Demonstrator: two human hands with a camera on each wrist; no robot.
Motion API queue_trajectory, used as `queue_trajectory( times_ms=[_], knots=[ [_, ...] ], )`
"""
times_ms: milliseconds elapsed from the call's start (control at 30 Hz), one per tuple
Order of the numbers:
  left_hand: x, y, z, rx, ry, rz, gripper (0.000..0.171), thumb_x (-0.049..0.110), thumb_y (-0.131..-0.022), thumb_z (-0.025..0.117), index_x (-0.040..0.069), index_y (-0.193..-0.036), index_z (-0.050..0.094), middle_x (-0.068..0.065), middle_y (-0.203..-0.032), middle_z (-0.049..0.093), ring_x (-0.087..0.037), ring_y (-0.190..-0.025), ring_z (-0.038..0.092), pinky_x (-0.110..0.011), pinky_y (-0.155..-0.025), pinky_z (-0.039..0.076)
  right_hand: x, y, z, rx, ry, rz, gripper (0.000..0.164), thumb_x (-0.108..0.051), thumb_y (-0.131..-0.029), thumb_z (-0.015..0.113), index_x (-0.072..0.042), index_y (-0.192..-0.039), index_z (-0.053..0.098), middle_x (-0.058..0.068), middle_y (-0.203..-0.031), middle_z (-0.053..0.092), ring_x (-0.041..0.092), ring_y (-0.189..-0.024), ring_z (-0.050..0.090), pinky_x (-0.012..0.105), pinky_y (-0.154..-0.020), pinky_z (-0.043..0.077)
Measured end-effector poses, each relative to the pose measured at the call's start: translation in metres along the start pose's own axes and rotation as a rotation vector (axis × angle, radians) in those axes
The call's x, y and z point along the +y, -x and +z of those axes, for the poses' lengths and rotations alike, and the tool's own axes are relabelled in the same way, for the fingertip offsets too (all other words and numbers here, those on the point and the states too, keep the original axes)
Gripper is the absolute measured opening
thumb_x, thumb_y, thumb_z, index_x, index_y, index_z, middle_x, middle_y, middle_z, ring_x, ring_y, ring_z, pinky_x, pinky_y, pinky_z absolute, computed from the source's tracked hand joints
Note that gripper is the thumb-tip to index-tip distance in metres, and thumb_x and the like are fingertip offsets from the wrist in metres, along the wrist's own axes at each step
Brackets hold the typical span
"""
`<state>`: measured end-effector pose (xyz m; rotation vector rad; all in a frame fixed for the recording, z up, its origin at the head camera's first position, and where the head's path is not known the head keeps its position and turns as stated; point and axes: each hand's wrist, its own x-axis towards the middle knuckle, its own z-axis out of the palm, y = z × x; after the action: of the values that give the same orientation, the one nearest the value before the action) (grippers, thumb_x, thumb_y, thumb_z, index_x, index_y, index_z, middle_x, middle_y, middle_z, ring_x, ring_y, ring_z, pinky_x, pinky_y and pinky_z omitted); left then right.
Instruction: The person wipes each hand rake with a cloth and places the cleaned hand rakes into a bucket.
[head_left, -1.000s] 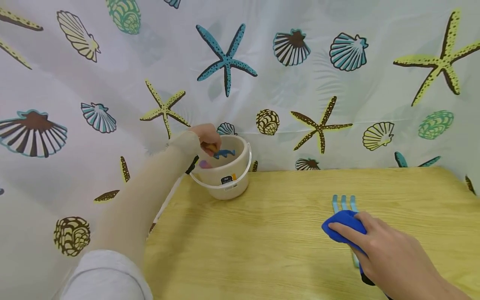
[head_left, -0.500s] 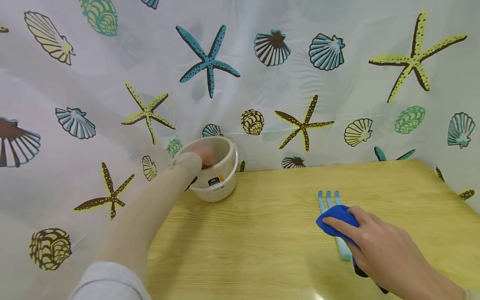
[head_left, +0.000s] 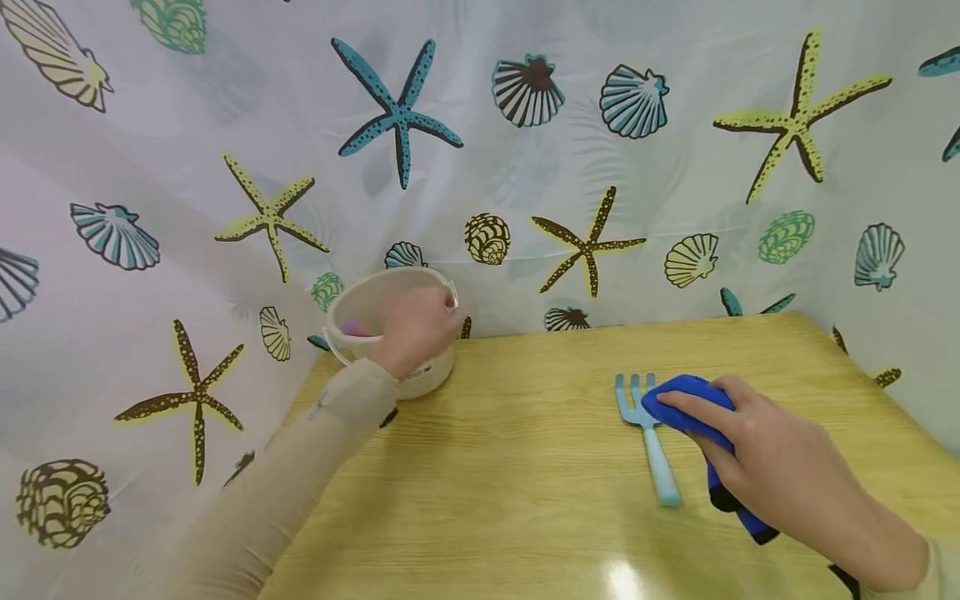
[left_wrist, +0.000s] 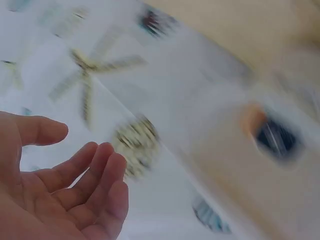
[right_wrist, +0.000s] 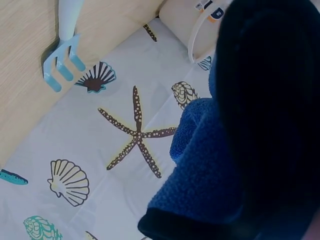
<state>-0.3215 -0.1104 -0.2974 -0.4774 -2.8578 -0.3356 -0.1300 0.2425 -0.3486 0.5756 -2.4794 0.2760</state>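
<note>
My left hand [head_left: 416, 329], blurred, is over the front rim of a pale bucket [head_left: 431, 382] with a handle. In the left wrist view the same hand [left_wrist: 75, 195] has loosely bent fingers and nothing between them. My right hand [head_left: 787, 467] holds a bunched blue cloth [head_left: 693, 398] with black edging, its ends hanging below the palm. A light blue toy rake [head_left: 660, 467] lies on the table just left of the cloth, tines away from me. In the right wrist view the terry cloth [right_wrist: 200, 170] fills much of the frame.
Inside the bucket a purple-pink thing [head_left: 356, 327] shows by the left wall. The wood-grain table [head_left: 487, 467] ends at a white curtain [head_left: 465, 175] printed with starfish and shells, which also runs along the left and right sides.
The left hand held an orange-handled blue toy at the bucket, reached inside, and now comes out without it. The right hand with the cloth has shifted right off the rake. The view has turned right.
</note>
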Motion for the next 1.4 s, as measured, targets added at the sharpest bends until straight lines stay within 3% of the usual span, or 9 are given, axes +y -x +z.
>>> queue_trajectory(
  times_ms=[67, 200, 300, 433, 600, 767, 933, 1167, 1400],
  knots=[
    [0.029, 0.015, 0.012, -0.023, 0.027, 0.033, 0.024, 0.031, -0.089, 0.051, 0.012, -0.088, 0.066, -0.001, -0.075, 0.063, -0.018, -0.067, 0.056, -0.037, -0.063, 0.050, 0.003, -0.002, -0.002, 0.012, -0.002, 0.005, 0.044, -0.020, -0.077, 0.073, -0.030, -0.119, 0.065, 0.010, -0.094, 0.057, 0.012, -0.050, 0.048, 0.024, -0.033, 0.031],
    [0.086, 0.042, 0.052, -0.171, 0.098, 0.109, 0.035, 0.037, -0.090, 0.053, 0.009, -0.106, 0.067, -0.002, -0.093, 0.069, -0.013, -0.076, 0.059, -0.033, -0.069, 0.053, 0.006, -0.004, -0.003, 0.018, -0.010, 0.026, 0.043, -0.019, -0.077, 0.073, -0.027, -0.119, 0.065, 0.012, -0.095, 0.057, 0.012, -0.049, 0.046, 0.025, -0.034, 0.033],
    [0.121, 0.052, 0.089, -0.302, 0.094, 0.155, 0.037, 0.043, -0.092, 0.053, 0.010, -0.085, 0.068, 0.001, -0.074, 0.065, -0.008, -0.057, 0.053, -0.025, -0.054, 0.048, 0.006, -0.004, 0.000, 0.010, -0.027, 0.044, 0.043, -0.019, -0.078, 0.073, -0.027, -0.120, 0.065, 0.013, -0.097, 0.058, 0.012, -0.050, 0.047, 0.026, -0.035, 0.035],
    [0.157, 0.052, 0.133, -0.428, 0.048, 0.150, 0.054, 0.052, -0.092, 0.052, 0.017, -0.051, 0.048, 0.005, -0.042, 0.039, -0.007, -0.034, 0.037, -0.024, -0.033, 0.032, 0.003, -0.004, 0.005, 0.013, -0.036, 0.043, 0.042, -0.020, -0.078, 0.073, -0.028, -0.119, 0.066, 0.012, -0.096, 0.058, 0.012, -0.050, 0.047, 0.026, -0.035, 0.036],
    [0.185, 0.046, 0.164, -0.551, -0.015, 0.092, 0.062, 0.064, -0.087, 0.049, 0.018, -0.045, 0.050, 0.004, -0.036, 0.048, -0.011, -0.034, 0.050, -0.026, -0.031, 0.037, -0.001, -0.003, 0.011, 0.000, -0.033, 0.021, 0.041, -0.022, -0.079, 0.072, -0.028, -0.119, 0.067, 0.009, -0.092, 0.056, 0.011, -0.050, 0.046, 0.025, -0.035, 0.037],
    [0.200, 0.041, 0.175, -0.628, -0.096, 0.098, 0.064, 0.070, -0.083, 0.050, 0.017, -0.046, 0.050, 0.002, -0.037, 0.044, -0.013, -0.029, 0.040, -0.027, -0.030, 0.032, -0.003, -0.002, 0.009, -0.013, -0.027, 0.027, 0.041, -0.023, -0.080, 0.071, -0.028, -0.120, 0.066, 0.009, -0.092, 0.055, 0.013, -0.052, 0.048, 0.025, -0.034, 0.036],
    [0.201, 0.035, 0.185, -0.637, -0.082, 0.082, 0.052, 0.054, -0.087, 0.057, 0.016, -0.051, 0.057, 0.001, -0.041, 0.051, -0.013, -0.032, 0.046, -0.026, -0.033, 0.038, -0.002, 0.000, 0.007, -0.023, -0.018, 0.044, 0.040, -0.024, -0.080, 0.071, -0.030, -0.120, 0.065, 0.009, -0.092, 0.055, 0.013, -0.052, 0.047, 0.025, -0.034, 0.035],
    [0.182, 0.034, 0.197, -0.521, 0.113, 0.024, 0.053, 0.052, -0.085, 0.061, 0.018, -0.047, 0.050, 0.004, -0.037, 0.047, -0.011, -0.033, 0.047, -0.024, -0.032, 0.037, 0.002, 0.004, 0.005, -0.026, -0.009, 0.059, 0.040, -0.023, -0.080, 0.071, -0.028, -0.120, 0.065, 0.011, -0.097, 0.057, 0.015, -0.054, 0.050, 0.026, -0.034, 0.034],
    [0.157, 0.043, 0.181, -0.456, 0.456, -0.018, 0.049, 0.042, -0.086, 0.062, 0.020, -0.047, 0.041, 0.008, -0.039, 0.035, -0.007, -0.031, 0.033, -0.022, -0.031, 0.029, 0.006, 0.011, 0.004, -0.034, -0.006, 0.078, 0.040, -0.022, -0.080, 0.071, -0.028, -0.120, 0.065, 0.010, -0.095, 0.056, 0.012, -0.049, 0.045, 0.025, -0.034, 0.032]
  ],
)
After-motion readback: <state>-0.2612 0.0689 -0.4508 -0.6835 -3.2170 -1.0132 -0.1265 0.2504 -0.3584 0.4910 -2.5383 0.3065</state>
